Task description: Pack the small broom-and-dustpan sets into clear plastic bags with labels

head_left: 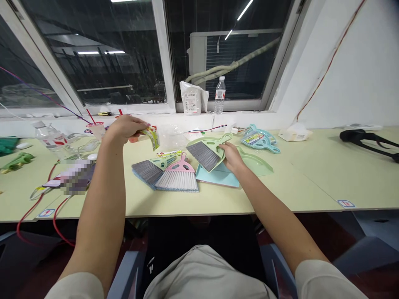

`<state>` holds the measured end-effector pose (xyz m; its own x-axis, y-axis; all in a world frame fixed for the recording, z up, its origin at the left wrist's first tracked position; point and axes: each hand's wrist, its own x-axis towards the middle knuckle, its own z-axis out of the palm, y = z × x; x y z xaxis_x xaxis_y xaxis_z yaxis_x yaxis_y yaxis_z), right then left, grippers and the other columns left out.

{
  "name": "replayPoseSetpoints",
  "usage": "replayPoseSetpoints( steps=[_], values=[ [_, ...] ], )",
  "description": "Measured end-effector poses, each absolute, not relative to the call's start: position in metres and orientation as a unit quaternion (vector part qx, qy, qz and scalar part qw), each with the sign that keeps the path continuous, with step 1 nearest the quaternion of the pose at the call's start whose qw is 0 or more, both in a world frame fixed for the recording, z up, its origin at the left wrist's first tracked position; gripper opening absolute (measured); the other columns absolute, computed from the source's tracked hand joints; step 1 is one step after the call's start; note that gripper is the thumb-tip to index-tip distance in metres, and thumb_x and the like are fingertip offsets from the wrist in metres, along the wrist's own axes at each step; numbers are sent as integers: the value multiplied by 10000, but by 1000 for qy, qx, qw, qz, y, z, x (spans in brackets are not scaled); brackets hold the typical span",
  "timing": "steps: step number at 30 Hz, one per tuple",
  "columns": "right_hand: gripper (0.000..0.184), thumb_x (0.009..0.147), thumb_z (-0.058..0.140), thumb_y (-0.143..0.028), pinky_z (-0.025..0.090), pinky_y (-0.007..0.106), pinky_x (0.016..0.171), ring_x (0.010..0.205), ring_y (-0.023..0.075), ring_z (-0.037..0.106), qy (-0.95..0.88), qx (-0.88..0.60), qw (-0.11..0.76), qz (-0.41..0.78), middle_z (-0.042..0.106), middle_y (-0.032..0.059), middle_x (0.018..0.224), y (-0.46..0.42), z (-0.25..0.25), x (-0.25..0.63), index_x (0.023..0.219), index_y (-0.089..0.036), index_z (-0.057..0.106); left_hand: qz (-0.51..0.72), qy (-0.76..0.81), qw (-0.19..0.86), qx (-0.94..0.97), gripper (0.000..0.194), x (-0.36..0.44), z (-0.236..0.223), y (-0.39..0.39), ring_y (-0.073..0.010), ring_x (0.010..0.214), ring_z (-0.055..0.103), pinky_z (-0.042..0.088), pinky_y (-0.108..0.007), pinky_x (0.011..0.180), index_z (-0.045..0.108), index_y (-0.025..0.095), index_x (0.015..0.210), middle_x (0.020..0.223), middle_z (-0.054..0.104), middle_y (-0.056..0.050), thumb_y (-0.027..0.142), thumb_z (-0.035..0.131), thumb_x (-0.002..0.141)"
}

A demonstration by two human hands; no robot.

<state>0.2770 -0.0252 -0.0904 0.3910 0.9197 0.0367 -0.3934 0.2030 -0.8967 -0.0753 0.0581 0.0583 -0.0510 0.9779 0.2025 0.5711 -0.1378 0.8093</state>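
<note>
Two hands are at work above the table. The right hand (232, 157) has its fingers curled closed on the green back of a grey-bristled hand brush (204, 151), which tilts over a pale blue dustpan (216, 176) and a pale green dustpan (257, 164). The left hand (124, 128) pinches a printed card label (150, 138) in narrowly closed fingers. A pink-handled brush (177, 176) and a green-handled brush (149, 170) lie unpackaged and overlapping on the pale green table (93, 203). Farther off, a clear plastic bag (170, 137) lies loose, and a teal dustpan set (260, 139) retains its label. A water bottle (220, 95) stands on the windowsill.
</note>
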Motion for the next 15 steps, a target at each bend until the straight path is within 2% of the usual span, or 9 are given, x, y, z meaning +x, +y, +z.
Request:
replayPoseSetpoints(
  steps=[3, 6, 10, 15],
  values=[
    [165, 701, 651, -145, 519, 269, 609, 676, 164, 643, -296, -426, 716, 468, 688, -24, 733, -26, -90, 273, 843, -213, 602, 390, 534, 305, 686, 103, -32, 66, 36, -156, 635, 624, 513, -294, 633, 781, 178, 740, 678, 681, -57, 230, 864, 708],
    [178, 694, 661, -145, 525, 269, 613, 678, 165, 647, -301, -414, 721, 468, 685, -27, 730, -25, -94, 271, 844, -217, 597, 342, 476, 327, 741, 111, 23, 54, 23, -152, 603, 623, 470, -280, 566, 783, 157, 697, 679, 703, -79, 223, 872, 700],
    [194, 686, 678, -175, 515, 269, 599, 653, 162, 631, -306, -415, 719, 465, 667, -37, 718, -21, -99, 273, 850, -225, 588, 303, 494, 293, 761, 127, 75, 26, 23, -145, 533, 579, 406, -264, 520, 759, 135, 642, 543, 644, -56, 196, 861, 685],
    [216, 666, 661, -187, 483, 265, 558, 631, 166, 606, -303, -430, 714, 462, 655, -40, 706, -18, -101, 274, 859, -235, 575, 300, 510, 249, 767, 156, 90, 9, 33, -153, 532, 558, 403, -268, 538, 725, 141, 585, 475, 586, -32, 156, 875, 625]
  ],
)
